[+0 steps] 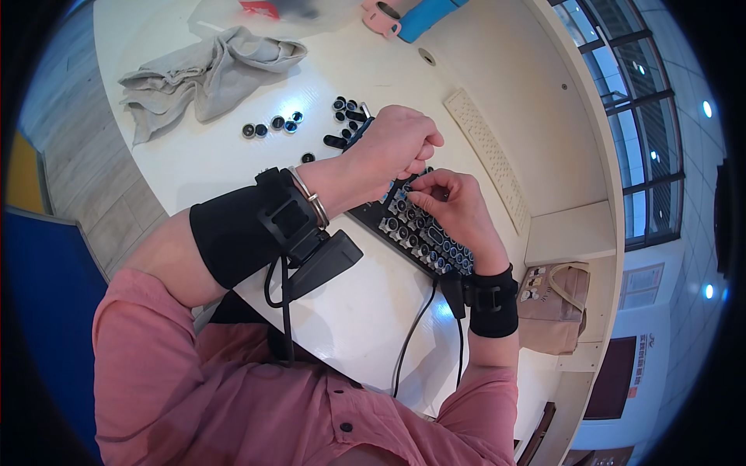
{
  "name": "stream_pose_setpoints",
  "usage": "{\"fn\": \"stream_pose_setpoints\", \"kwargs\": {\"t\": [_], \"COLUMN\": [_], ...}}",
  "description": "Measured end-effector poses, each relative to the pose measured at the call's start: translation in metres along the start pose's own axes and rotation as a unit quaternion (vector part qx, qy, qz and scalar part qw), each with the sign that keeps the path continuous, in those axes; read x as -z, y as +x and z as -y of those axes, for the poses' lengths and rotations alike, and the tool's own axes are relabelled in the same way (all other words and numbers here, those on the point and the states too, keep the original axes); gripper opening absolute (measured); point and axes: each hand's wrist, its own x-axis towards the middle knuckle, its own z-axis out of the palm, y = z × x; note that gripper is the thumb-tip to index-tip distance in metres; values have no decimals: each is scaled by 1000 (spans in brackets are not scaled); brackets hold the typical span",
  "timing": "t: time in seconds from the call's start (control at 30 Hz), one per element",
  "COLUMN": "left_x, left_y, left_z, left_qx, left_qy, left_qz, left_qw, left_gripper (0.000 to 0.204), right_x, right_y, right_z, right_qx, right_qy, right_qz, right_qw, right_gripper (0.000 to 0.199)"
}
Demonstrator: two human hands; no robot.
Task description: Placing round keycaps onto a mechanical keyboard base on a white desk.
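Note:
A black mechanical keyboard (426, 238) with round keys lies at a slant on the white desk, its far end hidden by my hands. Over that far end my left hand (395, 146) is closed, fingers curled inward; anything inside them is out of sight. My right hand (457, 203) bends down to the keys, thumb and forefinger pinched together close to the left hand. Whatever sits in that pinch is too small to name. Loose round black keycaps (278, 123) are scattered left of the keyboard, and another cluster of keycaps (339, 104) lies just beyond my left wrist.
A crumpled grey cloth (210, 74) lies at the far left. A pink mug (381, 20) and a blue object (427, 17) stand at the back. A cream keyboard-like panel (488, 159) rests along the right partition, near a beige bag (553, 314). Cables (416, 330) trail from my wrist straps.

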Motion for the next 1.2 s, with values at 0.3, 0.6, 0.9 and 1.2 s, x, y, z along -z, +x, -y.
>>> {"fn": "stream_pose_setpoints", "kwargs": {"t": [0.3, 0.6, 0.9, 1.2], "left_x": [-1, -2, -3, 1], "left_y": [-1, -2, -1, 1], "left_z": [0, 0, 0, 2], "left_qx": [4, 7, 8, 17], "left_qy": [6, 5, 8, -5], "left_qz": [-1, -13, 0, -14], "left_qw": [1000, 1000, 1000, 1000], "left_gripper": [12, 11, 12, 11], "right_x": [5, 11, 15, 19], "right_y": [1, 7, 17, 11], "right_z": [5, 24, 21, 22], "right_qx": [-4, 7, 33, -19], "right_qy": [-58, -152, -194, -163], "right_qz": [18, 49, 83, 88], "right_qw": [998, 987, 977, 983], "right_gripper": [16, 14, 15, 16]}}
